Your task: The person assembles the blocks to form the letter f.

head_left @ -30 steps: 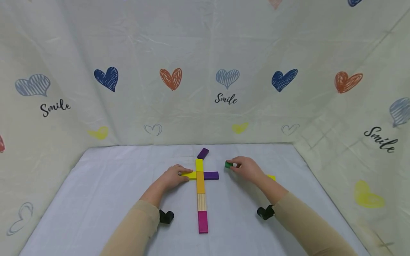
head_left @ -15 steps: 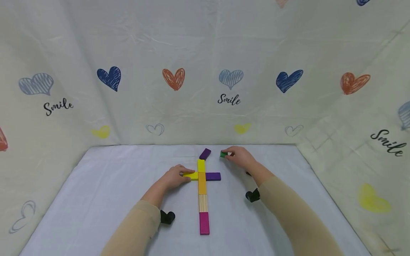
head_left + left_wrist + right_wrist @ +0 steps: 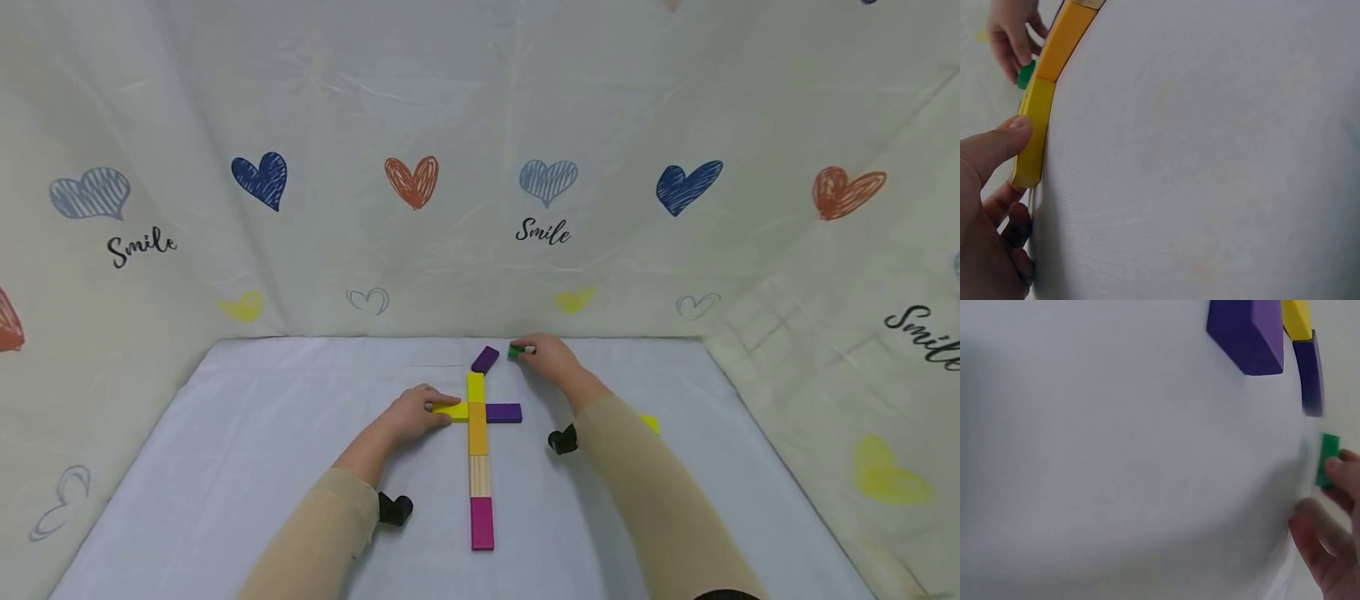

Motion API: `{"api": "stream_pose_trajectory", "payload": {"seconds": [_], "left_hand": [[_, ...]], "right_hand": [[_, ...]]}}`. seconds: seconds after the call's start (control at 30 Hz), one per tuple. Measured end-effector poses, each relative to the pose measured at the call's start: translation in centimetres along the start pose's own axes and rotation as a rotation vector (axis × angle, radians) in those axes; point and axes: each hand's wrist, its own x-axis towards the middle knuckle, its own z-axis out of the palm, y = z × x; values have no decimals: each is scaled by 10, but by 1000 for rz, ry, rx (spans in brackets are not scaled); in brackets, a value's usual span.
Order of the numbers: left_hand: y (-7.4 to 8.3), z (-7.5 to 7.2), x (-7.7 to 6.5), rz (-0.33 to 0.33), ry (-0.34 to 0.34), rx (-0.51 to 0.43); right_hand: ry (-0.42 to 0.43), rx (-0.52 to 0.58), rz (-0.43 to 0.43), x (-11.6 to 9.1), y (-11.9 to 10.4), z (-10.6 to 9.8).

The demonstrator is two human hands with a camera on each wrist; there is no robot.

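My left hand (image 3: 412,414) pinches the left yellow block (image 3: 456,412) between thumb and fingers; the left wrist view shows the thumb on that yellow block (image 3: 1036,131). This block butts against an orange block (image 3: 477,429), opposite a purple block (image 3: 504,413). Above the orange one lies another yellow block (image 3: 476,386), topped by a slanted purple block (image 3: 485,359). My right hand (image 3: 553,358) pinches a small green block (image 3: 514,352), just right of the slanted purple one and apart from it. In the right wrist view the green block (image 3: 1329,456) sits between thumb and fingertips.
Below the orange block, a plain wood-coloured piece (image 3: 479,476) and a magenta block (image 3: 482,523) continue the column. A yellow block (image 3: 651,423) shows partly behind the right sleeve. The white-covered table (image 3: 187,467) ends at a heart-printed cloth (image 3: 465,250) at the back.
My right hand has carried the green block away from me and leftward, closer to the slanted purple block. The left hand stays on its yellow block; the head view has shifted slightly.
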Motion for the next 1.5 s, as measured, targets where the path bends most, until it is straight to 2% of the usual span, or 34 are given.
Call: {"api": "stream_pose_trajectory", "payload": {"seconds": [0.33, 0.57, 0.83, 1.17, 1.5], "left_hand": [[3, 2, 1, 14, -6, 18], [2, 1, 0, 21, -5, 17], [2, -1, 0, 23, -4, 21], [-1, -2, 1, 35, -10, 11], [0, -2, 1, 10, -16, 16]], "right_hand": [[5, -58, 41, 7, -14, 0], [-4, -69, 89, 13, -16, 6], [-8, -97, 67, 13, -21, 5], [-3, -68, 77, 12, -24, 7], [-3, -51, 79, 14, -19, 8]]}}
